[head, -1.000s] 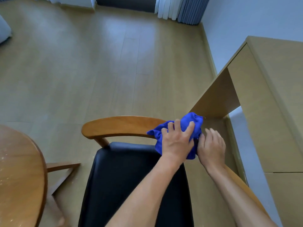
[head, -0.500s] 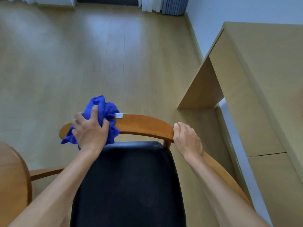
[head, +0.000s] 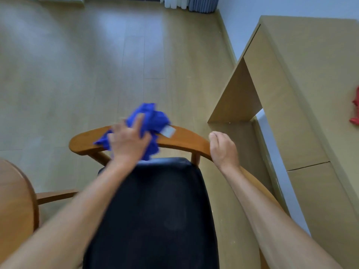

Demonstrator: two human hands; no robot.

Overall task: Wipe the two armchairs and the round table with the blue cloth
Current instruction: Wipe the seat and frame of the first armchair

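The armchair has a black seat (head: 155, 210) and a curved wooden back rail (head: 186, 138), and I look down on it from behind the seat. My left hand (head: 128, 144), blurred by motion, holds the bunched blue cloth (head: 149, 119) against the top of the rail, left of its middle. A white tag sticks out of the cloth on the right. My right hand (head: 223, 150) curls over the rail at its right bend. The round wooden table (head: 15, 200) shows only its edge at the lower left.
A light wooden desk (head: 310, 94) stands close to the chair's right side against the wall, with a red object (head: 355, 111) on it. Wooden floor stretches beyond the chair to curtains (head: 186, 4) at the top. A wooden bar (head: 56, 195) juts out beside the table.
My left hand swept the cloth from the rail's right end to its left end, and now it has come back toward the middle. My right hand stays on the right bend.
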